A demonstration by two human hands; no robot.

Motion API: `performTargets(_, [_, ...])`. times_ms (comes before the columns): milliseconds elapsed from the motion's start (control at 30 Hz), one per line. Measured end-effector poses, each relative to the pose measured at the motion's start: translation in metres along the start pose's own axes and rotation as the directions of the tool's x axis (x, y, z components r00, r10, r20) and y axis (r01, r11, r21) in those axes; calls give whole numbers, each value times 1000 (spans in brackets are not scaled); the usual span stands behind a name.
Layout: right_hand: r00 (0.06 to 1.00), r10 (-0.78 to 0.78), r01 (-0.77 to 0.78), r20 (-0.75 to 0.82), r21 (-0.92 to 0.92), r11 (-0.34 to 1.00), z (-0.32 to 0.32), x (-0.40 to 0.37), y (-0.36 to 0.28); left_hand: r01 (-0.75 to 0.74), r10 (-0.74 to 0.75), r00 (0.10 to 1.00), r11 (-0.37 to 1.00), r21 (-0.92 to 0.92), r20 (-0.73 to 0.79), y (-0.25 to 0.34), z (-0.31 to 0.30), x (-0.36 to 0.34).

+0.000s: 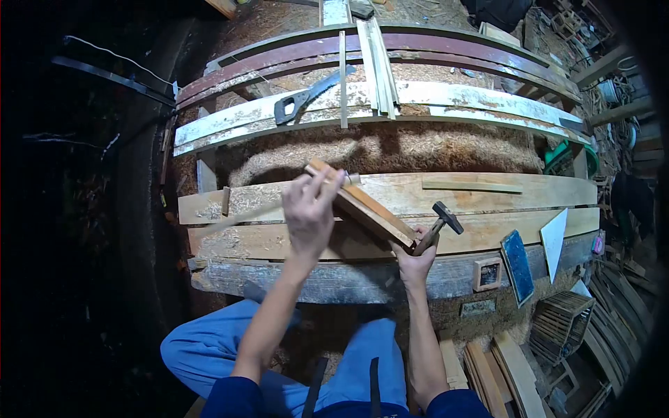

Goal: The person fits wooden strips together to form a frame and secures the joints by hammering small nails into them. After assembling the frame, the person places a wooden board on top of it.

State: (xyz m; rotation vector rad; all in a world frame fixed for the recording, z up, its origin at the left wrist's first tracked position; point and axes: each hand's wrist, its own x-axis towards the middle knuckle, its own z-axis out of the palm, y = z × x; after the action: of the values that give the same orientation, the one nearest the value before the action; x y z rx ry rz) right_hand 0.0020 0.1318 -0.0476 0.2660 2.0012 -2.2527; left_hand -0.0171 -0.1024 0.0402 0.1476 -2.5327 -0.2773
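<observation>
Above the front workbench, a wooden piece with a groove along it is held at a slant between both hands. My left hand grips its upper left end, the fingers wrapped near a thin strip that sticks out to the left. My right hand is closed round the lower right end and also round the handle of a hammer, whose head points up and to the right. The fingertips of the left hand partly hide the upper end of the piece.
A handsaw and several thin strips lie on the white planks behind. On the front bench are a loose strip, a blue block, a white triangular piece and a small square frame.
</observation>
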Motion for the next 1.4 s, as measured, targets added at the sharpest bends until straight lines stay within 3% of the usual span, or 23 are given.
performTargets(67, [997, -75, 75, 7, -178, 981, 3, -2, -11, 40, -35, 994, 998, -43, 106, 16, -2, -23])
performTargets(133, [997, -83, 82, 8, -214, 973, 2, -3, -16, 131, -111, 970, 988, -81, 217, 25, 6, -40])
performTargets(200, [997, 18, -6, 70, -164, 986, -3, -7, -17, 157, -125, 959, 982, -106, 255, 30, 14, -49])
performTargets(267, [998, 17, -4, 65, -187, 982, -5, -12, -10, 184, -141, 945, 975, -126, 294, 36, 20, -58])
performTargets(333, [996, -69, 57, -50, -216, 975, 0, -16, -6, 181, -119, 955, 959, -216, 271, 44, 21, -67])
performTargets(367, [997, -26, 10, -72, -213, 977, 2, -22, -8, 185, -107, 939, 958, -218, 328, 48, 16, -72])
performTargets(533, [996, -44, 28, -82, -184, 983, 19, -37, -12, 255, -153, 929, 924, -284, 337, 53, 9, -71])
performTargets(600, [994, -38, 29, -106, -91, 995, 21, -42, -13, 307, -171, 912, 887, -343, 374, 57, 2, -71])
performTargets(633, [987, -126, 105, -98, -196, 975, 17, -44, -6, 357, -212, 904, 853, -381, 372, 61, -3, -72])
performTargets(667, [988, -122, 101, -99, -191, 976, 14, -46, -3, 355, -210, 903, 856, -376, 374, 64, -4, -77])
performTargets(733, [996, -55, 41, -72, -176, 983, 8, -52, -1, 521, -342, 818, 781, -345, 461, 70, -2, -91])
performTargets(800, [998, -49, 41, -39, -200, 979, -1, -55, 1, 491, -335, 841, 803, -338, 425, 78, 3, -98])
performTargets(867, [997, -62, 70, 43, -239, 968, -7, -51, 1, 542, -350, 788, 785, -300, 506, 85, 9, -100])
performTargets(933, [998, -49, 60, 51, -250, 966, -10, -53, -1, 566, -391, 795, 753, -336, 464, 94, 15, -100])
performTargets(1000, [999, 40, -37, 19, -128, 991, -9, -53, 4, 585, -417, 805, 676, -449, 421, 96, 24, -107])
performTargets(1033, [998, -50, 56, 28, -263, 963, -6, -54, -3, 583, -417, 807, 677, -449, 419, 97, 25, -107])
performTargets(1067, [998, -52, 57, 27, -258, 964, 1, -55, -5, 578, -435, 815, 652, -491, 382, 97, 26, -107])
performTargets(1133, [1000, -6, 6, -30, 0, 1000, 9, -57, -5, 574, -454, 819, 626, -528, 352, 97, 22, -102])
performTargets(1200, [999, 26, -27, -21, -45, 999, 6, -56, -5, 627, -445, 779, 551, -550, 442, 93, 19, -94])
performTargets(1333, [995, -68, 60, -68, -113, 992, 16, -45, -22, 528, -378, 848, 534, -660, 372, 96, 23, -67])
performTargets(1367, [990, -78, 68, -115, -93, 993, 20, -40, -27, 472, -304, 881, 599, -647, 362, 90, 26, -57])
performTargets(1400, [982, -90, 79, -163, -73, 994, 25, -34, -29, 481, -293, 877, 547, -685, 381, 90, 26, -42])
